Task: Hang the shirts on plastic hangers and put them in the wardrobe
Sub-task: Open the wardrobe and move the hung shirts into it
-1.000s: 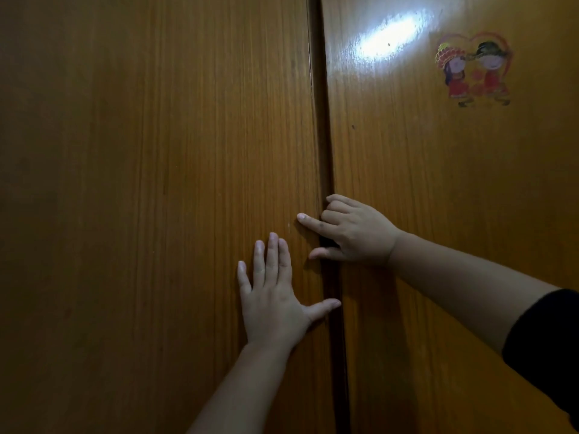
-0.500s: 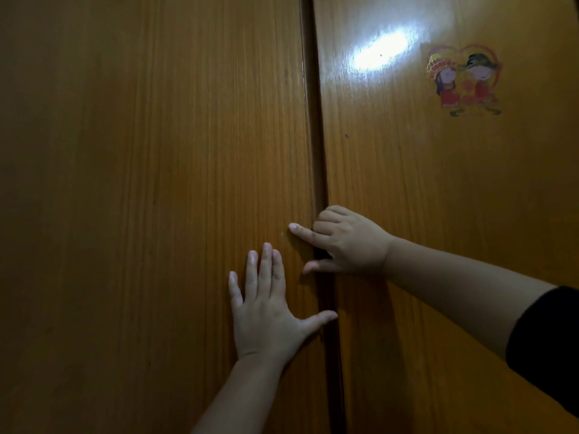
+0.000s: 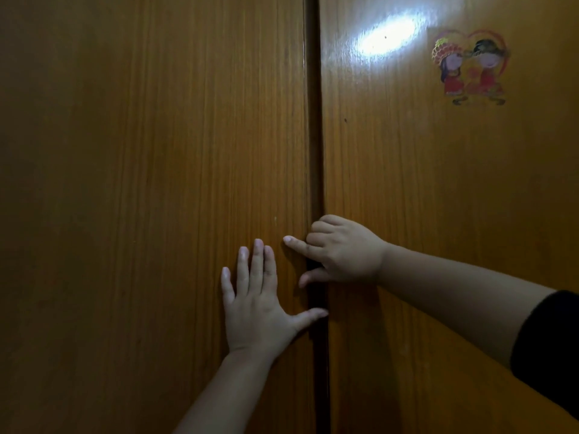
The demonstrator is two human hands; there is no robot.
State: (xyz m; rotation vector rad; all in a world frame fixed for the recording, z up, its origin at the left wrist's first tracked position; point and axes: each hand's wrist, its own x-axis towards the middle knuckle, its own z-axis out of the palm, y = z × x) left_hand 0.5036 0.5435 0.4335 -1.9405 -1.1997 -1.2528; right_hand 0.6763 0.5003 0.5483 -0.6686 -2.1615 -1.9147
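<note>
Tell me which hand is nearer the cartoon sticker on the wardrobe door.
Right. The right hand sits at the door gap, below and left of the sticker. The left hand lies flat on the left door, lower and farther left.

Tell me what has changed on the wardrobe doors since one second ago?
Almost nothing. The left hand rests flat on the left brown wooden door as before; the right hand keeps its fingers curled at the dark gap between the doors. Nothing was gripped or released. The doors remain closed, and only the camera view shifted slightly.
</note>
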